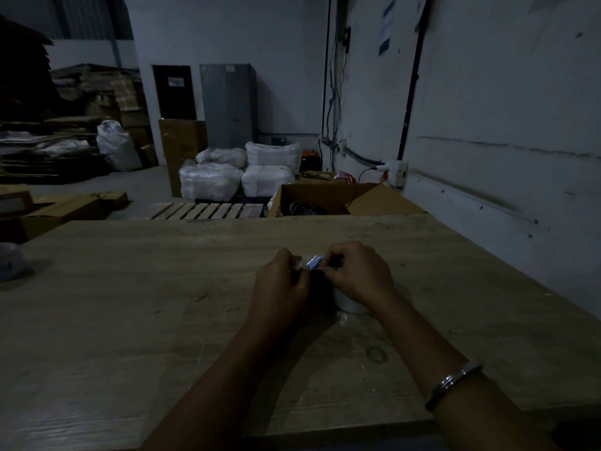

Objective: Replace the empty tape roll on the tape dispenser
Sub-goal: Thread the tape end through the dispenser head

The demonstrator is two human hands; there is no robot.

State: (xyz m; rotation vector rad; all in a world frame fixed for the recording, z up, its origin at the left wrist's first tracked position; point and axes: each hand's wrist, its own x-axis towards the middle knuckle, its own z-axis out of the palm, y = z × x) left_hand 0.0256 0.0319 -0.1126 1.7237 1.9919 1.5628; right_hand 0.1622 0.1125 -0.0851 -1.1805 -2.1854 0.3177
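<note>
Pretty dark here, so details are getting lost. A pale roll (9, 262) is sitting cut off at the table's (130, 288) 9 o'clock edge. Left hand (281, 281) is pinching something shiny, probably tape (307, 263). The dispenser (317, 262) is mostly hiding between both hands at center. Right hand (357, 271) is curling around it, covering a white roll (349, 304).

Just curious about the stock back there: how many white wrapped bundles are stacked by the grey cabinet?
4: upper left, upper right, lower left, lower right. More may sit hidden behind them.
</note>
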